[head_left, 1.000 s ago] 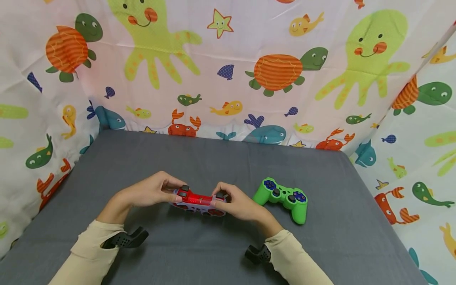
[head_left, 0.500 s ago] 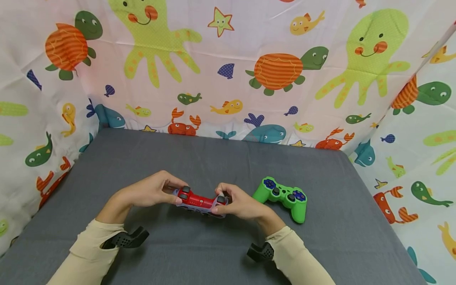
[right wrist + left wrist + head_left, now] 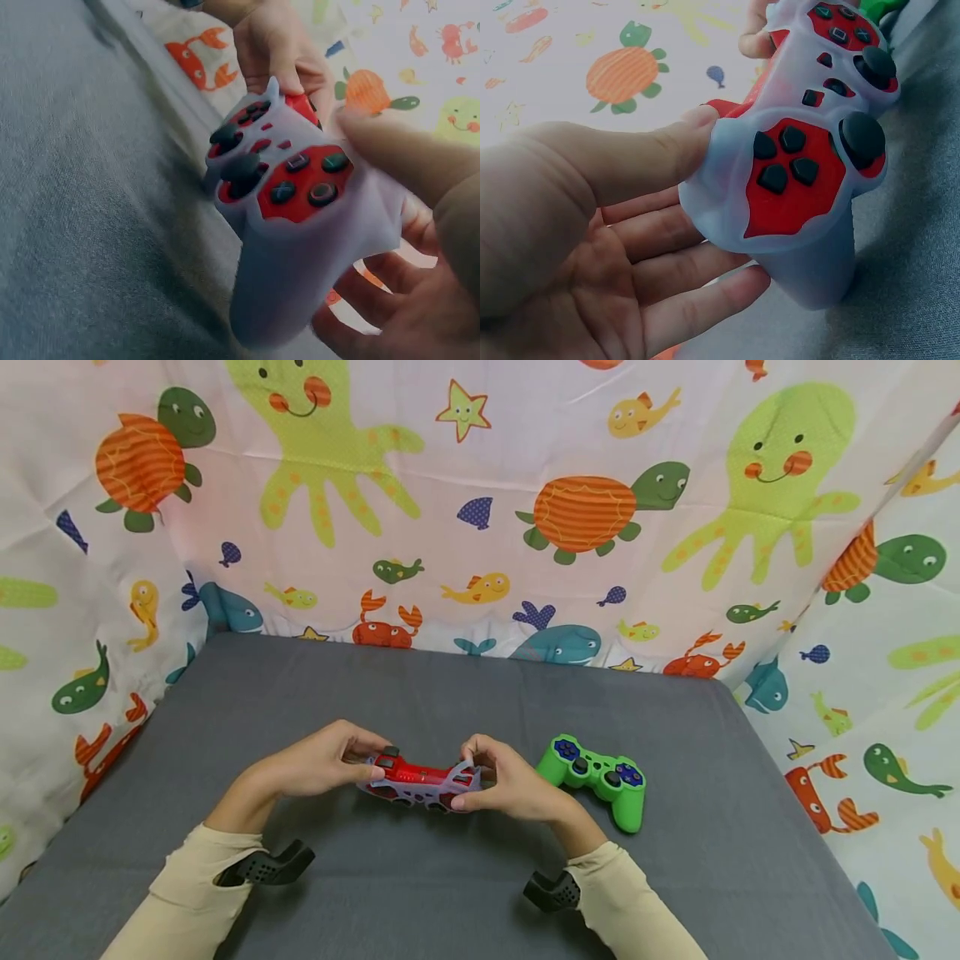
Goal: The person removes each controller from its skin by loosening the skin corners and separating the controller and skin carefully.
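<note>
A red game controller (image 3: pixel 417 772) with black buttons and sticks is held low over the table, its top edge turned up. Around it sits a translucent whitish silicone cover (image 3: pixel 810 277), whose cut-outs show the buttons. My left hand (image 3: pixel 318 764) pinches the controller's left end, thumb on the top edge and fingers behind. At the other end, my right hand (image 3: pixel 513 783) pinches the cover, stretching its edge up beside the shoulder buttons. In the right wrist view the cover's grip (image 3: pixel 277 285) hangs below my right thumb. Right of that hand lies a green game controller (image 3: pixel 596 772).
A grey cloth covers the table (image 3: pixel 405 893). Behind it and at both sides hangs a curtain (image 3: pixel 435 510) printed with sea animals. Black wrist devices (image 3: pixel 266 864) stick out from both sleeves.
My right hand has shifted slightly right and up, drawing the cover's edge over the right shoulder buttons, which showed before. The red controller has tilted a little; my left hand stays almost still.
</note>
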The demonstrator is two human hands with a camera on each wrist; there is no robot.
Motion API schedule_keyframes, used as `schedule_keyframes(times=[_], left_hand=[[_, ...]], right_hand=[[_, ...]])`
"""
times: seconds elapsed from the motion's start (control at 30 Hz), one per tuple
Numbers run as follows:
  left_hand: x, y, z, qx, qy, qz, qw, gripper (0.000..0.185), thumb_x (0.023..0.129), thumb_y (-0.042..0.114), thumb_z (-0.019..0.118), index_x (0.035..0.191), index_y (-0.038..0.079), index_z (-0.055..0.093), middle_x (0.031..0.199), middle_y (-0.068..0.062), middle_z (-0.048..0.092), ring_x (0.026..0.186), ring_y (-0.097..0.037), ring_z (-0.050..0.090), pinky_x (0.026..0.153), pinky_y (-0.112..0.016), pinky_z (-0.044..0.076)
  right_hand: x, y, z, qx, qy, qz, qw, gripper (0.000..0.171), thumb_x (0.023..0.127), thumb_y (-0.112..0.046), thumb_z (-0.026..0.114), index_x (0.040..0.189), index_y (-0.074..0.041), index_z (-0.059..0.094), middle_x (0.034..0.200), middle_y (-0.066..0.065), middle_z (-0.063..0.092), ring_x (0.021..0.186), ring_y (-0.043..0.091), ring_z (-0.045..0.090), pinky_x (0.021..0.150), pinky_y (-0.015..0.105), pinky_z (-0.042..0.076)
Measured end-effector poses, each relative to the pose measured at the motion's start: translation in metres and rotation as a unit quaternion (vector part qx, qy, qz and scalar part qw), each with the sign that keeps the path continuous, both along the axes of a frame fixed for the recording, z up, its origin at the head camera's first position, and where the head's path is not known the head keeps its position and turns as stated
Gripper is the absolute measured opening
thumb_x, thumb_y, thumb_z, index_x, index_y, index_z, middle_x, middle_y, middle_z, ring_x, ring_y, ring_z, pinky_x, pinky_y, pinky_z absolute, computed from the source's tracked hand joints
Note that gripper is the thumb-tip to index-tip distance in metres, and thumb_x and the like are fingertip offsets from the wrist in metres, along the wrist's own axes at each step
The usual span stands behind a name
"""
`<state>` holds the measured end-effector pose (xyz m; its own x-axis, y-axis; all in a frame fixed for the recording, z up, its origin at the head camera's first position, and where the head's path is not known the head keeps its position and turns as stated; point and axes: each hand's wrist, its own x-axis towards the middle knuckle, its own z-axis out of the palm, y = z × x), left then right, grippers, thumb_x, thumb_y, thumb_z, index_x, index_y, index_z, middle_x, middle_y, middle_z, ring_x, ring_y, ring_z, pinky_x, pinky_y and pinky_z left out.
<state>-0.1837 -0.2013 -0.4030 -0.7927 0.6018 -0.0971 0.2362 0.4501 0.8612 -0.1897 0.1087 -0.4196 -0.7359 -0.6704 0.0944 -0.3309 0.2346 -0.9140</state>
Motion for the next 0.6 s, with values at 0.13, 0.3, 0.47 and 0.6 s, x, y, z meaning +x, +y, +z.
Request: schedule_keyframes(times=[0.13,0.3,0.47,0.6], left_hand=[[-0.001,0.001,-0.002,-0.003,0.003,0.013,0.9999,0.046,0.096,0.021,0.07,0.13,-0.009,0.062,0.118,-0.018,0.073,0.102,-0.018,0.072,0.089,-0.033,0.058],[-0.003,0.001,-0.003,0.0,0.001,0.028,0.9996,0.048,0.098,0.021,0.068,0.132,-0.012,0.059,0.117,-0.02,0.073,0.104,-0.021,0.072,0.092,-0.039,0.058],[-0.005,0.001,-0.006,-0.005,0.003,0.053,0.9986,0.052,0.099,0.022,0.066,0.135,-0.015,0.055,0.118,-0.022,0.072,0.104,-0.023,0.071,0.092,-0.041,0.058],[-0.007,0.002,-0.009,0.0,0.001,0.066,0.9978,0.049,0.1,0.021,0.063,0.134,-0.014,0.056,0.115,-0.019,0.073,0.097,-0.017,0.069,0.082,-0.031,0.057]], right_hand=[[0.001,0.002,0.003,0.001,0.005,-0.016,1.0,0.032,0.086,-0.005,0.078,0.097,-0.003,0.048,0.104,0.013,0.052,0.091,0.019,0.064,0.08,0.031,0.056],[0.002,-0.002,0.004,-0.018,0.032,-0.072,0.997,0.027,0.086,0.002,0.076,0.093,0.0,0.051,0.102,0.016,0.052,0.086,0.017,0.064,0.072,0.023,0.054],[0.003,-0.007,0.001,-0.018,0.053,-0.136,0.989,0.028,0.086,-0.001,0.077,0.082,-0.003,0.05,0.114,0.02,0.067,0.088,0.024,0.071,0.072,0.022,0.054],[0.004,-0.01,-0.001,-0.012,0.06,-0.184,0.981,0.031,0.085,-0.005,0.08,0.076,-0.005,0.051,0.116,0.02,0.074,0.098,0.027,0.075,0.075,0.024,0.057]])
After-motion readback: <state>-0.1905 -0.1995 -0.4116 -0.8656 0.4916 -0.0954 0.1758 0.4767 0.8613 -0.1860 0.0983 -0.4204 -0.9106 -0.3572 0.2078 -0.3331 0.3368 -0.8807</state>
